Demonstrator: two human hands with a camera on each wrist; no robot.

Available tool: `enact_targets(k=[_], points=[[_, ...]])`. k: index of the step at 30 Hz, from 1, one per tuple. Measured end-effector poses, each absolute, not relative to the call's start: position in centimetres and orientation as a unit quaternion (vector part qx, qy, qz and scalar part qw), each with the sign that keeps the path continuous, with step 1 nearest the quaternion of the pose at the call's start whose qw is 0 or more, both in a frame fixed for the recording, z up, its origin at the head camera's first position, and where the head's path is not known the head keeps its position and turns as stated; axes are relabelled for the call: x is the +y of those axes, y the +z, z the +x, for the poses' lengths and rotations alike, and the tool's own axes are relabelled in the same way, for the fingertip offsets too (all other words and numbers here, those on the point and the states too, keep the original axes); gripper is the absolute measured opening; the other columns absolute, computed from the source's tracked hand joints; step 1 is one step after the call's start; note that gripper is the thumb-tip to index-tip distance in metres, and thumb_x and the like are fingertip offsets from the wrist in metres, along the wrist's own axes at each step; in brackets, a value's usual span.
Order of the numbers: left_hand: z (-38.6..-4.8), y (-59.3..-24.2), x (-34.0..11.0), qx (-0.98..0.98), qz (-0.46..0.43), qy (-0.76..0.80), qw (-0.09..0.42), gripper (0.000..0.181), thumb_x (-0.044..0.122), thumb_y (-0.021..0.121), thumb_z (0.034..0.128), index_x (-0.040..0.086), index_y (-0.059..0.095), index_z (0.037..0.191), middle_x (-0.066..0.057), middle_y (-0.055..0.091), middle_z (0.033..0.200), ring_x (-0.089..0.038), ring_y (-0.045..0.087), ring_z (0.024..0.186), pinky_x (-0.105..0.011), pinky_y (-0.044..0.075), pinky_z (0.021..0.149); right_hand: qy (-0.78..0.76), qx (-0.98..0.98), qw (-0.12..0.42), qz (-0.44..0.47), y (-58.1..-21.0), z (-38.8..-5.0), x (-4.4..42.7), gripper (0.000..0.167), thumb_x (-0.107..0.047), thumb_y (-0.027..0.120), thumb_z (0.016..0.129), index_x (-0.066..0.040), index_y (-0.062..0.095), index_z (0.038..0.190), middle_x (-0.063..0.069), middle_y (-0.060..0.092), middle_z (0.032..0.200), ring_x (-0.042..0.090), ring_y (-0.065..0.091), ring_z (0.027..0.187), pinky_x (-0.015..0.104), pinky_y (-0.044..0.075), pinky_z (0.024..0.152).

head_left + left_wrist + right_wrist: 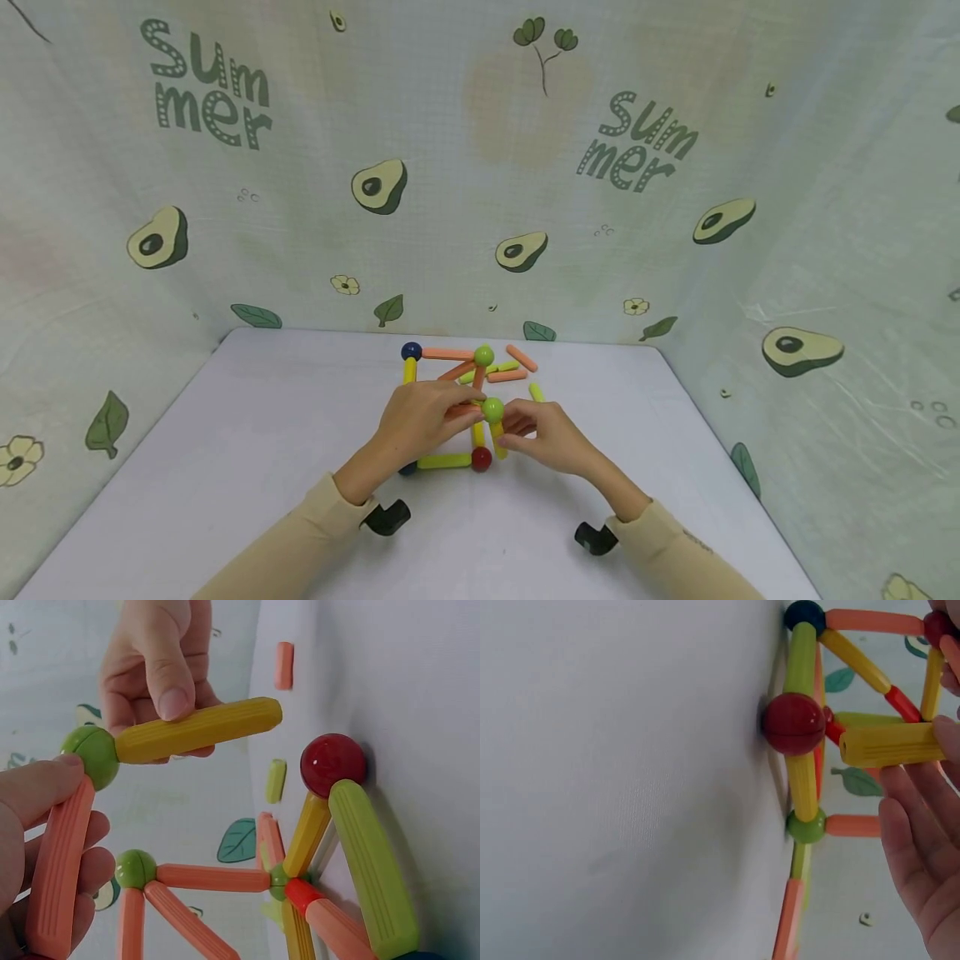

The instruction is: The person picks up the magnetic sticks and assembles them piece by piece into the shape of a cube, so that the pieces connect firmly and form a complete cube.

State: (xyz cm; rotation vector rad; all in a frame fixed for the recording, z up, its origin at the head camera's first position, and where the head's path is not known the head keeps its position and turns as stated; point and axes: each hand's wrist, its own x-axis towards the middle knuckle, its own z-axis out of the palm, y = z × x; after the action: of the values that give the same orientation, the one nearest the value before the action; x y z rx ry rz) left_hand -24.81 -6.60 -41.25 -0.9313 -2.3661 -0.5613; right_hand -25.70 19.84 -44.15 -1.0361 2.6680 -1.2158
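My left hand [427,415] grips an orange rod [60,870], with its thumb touching the green ball [90,755] at the rod's end. A yellow rod [202,731] joins that same ball, pinched between the thumb and fingers of my right hand [555,433]. The yellow rod's far end is free and stands apart from the red ball [332,765] at the frame's lower corner. Around my left hand is a frame of coloured rods and balls, including a dark blue ball [411,352] and another green ball [483,356]. My left hand hides part of this frame.
Loose rods lie behind and to the right of the frame, among them an orange rod [522,358] and a lime rod [536,392]. Everything stands on a white table [300,400], with a patterned cloth [450,125] hanging behind and at both sides.
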Motion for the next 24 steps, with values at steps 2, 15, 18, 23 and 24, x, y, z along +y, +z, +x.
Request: enact_targets(k=[2, 15, 18, 23, 24], points=[[-24.8, -41.2, -6.6, -0.877, -0.343, -0.206, 0.266, 0.024, 0.039, 0.087, 0.0892, 0.025, 0.083, 0.108, 0.01, 0.075, 0.082, -0.004, 0.054, 0.062, -0.016, 0.037, 0.054, -0.397, 0.855, 0.016, -0.333, -44.2, -25.6, 19.5, 0.022, -0.018, 0.082, 0.096, -0.017, 0.072, 0.115, -0.007, 0.075, 0.103, 0.009, 0.073, 0.093, 0.029, 0.061, 0.086], [-24.7, -41.2, -6.7, -0.881, -0.345, -0.196, 0.258, 0.026, 0.04, 0.086, 0.0895, 0.025, 0.084, 0.11, 0.009, 0.079, 0.09, -0.003, 0.055, 0.062, -0.015, 0.037, 0.052, -0.449, 0.833, 0.023, -0.321, -45.4, -25.8, 18.3, 0.022, -0.013, 0.08, 0.097, -0.014, 0.071, 0.117, -0.002, 0.076, 0.109, 0.014, 0.075, 0.098, 0.03, 0.061, 0.088], [-24.8, -41.2, -6.8, -0.882, -0.347, -0.192, 0.257, 0.026, 0.041, 0.085, 0.0905, 0.025, 0.084, 0.112, 0.009, 0.08, 0.091, -0.003, 0.053, 0.059, -0.015, 0.035, 0.05, -0.456, 0.83, 0.023, -0.321, -45.6, -25.8, 18.2, 0.022, -0.012, 0.08, 0.097, -0.012, 0.071, 0.116, -0.001, 0.076, 0.11, 0.014, 0.075, 0.098, 0.03, 0.062, 0.088], [-24.8, -41.1, -7.0, -0.885, -0.346, -0.18, 0.253, 0.027, 0.041, 0.084, 0.0924, 0.025, 0.083, 0.115, 0.008, 0.079, 0.09, -0.003, 0.053, 0.061, -0.015, 0.036, 0.051, -0.456, 0.828, 0.015, -0.326, -45.6, -25.9, 18.1, 0.023, -0.012, 0.079, 0.097, -0.012, 0.07, 0.118, 0.001, 0.076, 0.111, 0.015, 0.076, 0.098, 0.03, 0.062, 0.088], [-24.7, -41.0, -7.2, -0.886, -0.346, -0.176, 0.253, 0.027, 0.041, 0.083, 0.0931, 0.025, 0.083, 0.115, 0.009, 0.079, 0.09, -0.004, 0.054, 0.062, -0.015, 0.038, 0.053, -0.453, 0.83, 0.014, -0.326, -45.6, -25.9, 18.0, 0.023, -0.012, 0.079, 0.097, -0.013, 0.07, 0.119, 0.001, 0.076, 0.111, 0.015, 0.075, 0.098, 0.03, 0.061, 0.088]])
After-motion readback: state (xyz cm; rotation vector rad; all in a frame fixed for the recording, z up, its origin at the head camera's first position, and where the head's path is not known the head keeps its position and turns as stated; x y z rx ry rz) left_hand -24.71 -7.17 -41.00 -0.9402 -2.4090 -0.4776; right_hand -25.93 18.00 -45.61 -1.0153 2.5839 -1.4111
